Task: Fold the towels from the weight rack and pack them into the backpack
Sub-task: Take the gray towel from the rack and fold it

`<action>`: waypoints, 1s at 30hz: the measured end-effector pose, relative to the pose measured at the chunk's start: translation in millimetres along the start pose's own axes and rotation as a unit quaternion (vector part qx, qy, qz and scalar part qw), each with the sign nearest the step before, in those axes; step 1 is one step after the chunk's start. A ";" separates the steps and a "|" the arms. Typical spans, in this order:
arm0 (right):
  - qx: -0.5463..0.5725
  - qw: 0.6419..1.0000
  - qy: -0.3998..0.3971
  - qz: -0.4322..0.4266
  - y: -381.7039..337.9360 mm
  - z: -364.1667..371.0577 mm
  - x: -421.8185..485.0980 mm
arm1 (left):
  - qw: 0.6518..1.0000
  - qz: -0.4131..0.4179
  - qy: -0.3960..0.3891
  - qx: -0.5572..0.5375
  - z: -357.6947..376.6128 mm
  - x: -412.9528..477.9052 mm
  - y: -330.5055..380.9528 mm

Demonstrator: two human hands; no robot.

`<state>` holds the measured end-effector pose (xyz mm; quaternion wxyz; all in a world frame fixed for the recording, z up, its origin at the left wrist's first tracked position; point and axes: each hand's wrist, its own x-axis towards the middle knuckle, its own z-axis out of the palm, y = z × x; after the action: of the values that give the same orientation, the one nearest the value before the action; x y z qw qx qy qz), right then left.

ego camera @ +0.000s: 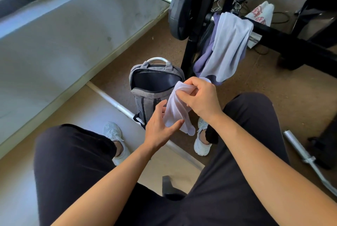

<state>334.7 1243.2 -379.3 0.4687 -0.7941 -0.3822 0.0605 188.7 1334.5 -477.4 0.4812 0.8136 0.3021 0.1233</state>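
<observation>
A small white towel (177, 109) hangs bunched in front of me, gripped at its top by my right hand (200, 98). My left hand (161, 125) touches its lower part, fingers spread under the cloth. Just behind stands a grey backpack (144, 98) on the floor, its top unzipped and gaping open. On the black weight rack (189, 52) further back hang a pale grey towel (229, 45) and a purple towel (206, 56) partly beneath it.
A weight plate (182, 6) sits on a bar at the rack. One silver barbell (116, 105) lies on the floor by my feet, another (308, 160) at the right. A white bag with red print (260, 14) and cables lie beyond the rack. My knees frame the backpack.
</observation>
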 end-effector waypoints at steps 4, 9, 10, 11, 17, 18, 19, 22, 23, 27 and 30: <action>0.007 1.000 0.001 0.001 -2.2 -3.0 1.1 | 0.999 0.000 -0.011 0.035 -0.9 2.4 -2.0; -0.026 0.999 0.003 -0.035 -5.2 1.3 -2.3 | 0.999 0.009 -0.005 0.049 4.1 3.7 2.6; -0.031 0.999 0.007 -0.039 -5.3 3.5 -3.2 | 0.999 0.006 -0.003 0.054 3.1 4.7 3.1; -0.034 0.999 0.010 -0.040 -5.4 4.9 -3.8 | 0.998 0.004 -0.005 0.059 1.9 6.4 1.4; -0.012 0.998 0.055 -0.020 -4.3 -1.6 -1.3 | 0.992 -0.077 -0.056 0.082 -9.6 14.4 -22.5; -0.007 0.998 0.058 -0.018 -4.0 -3.4 -0.6 | 0.991 -0.087 -0.054 0.088 -11.0 15.5 -28.2; -0.003 0.998 0.058 -0.016 -3.6 -5.2 0.1 | 0.990 -0.095 -0.049 0.090 -12.2 16.3 -32.8; 0.004 0.998 0.061 -0.010 -0.9 -9.5 2.3 | 0.990 -0.113 -0.044 0.076 -15.1 17.0 -40.4; 0.003 0.998 0.065 -0.010 0.5 -10.9 3.2 | 0.990 -0.117 -0.043 0.072 -17.0 16.6 -41.1; 0.009 0.998 0.064 -0.012 10.2 -16.5 7.3 | 0.986 -0.158 -0.033 0.035 -25.5 15.6 -48.0; 0.017 0.998 0.053 0.000 18.1 -17.9 8.2 | 0.975 -0.211 -0.038 -0.064 -32.5 18.8 -55.4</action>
<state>358.5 1231.2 -381.5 0.5015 -0.7882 -0.3560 0.0251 166.9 1388.6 -510.1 0.5589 0.7029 0.4399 0.0072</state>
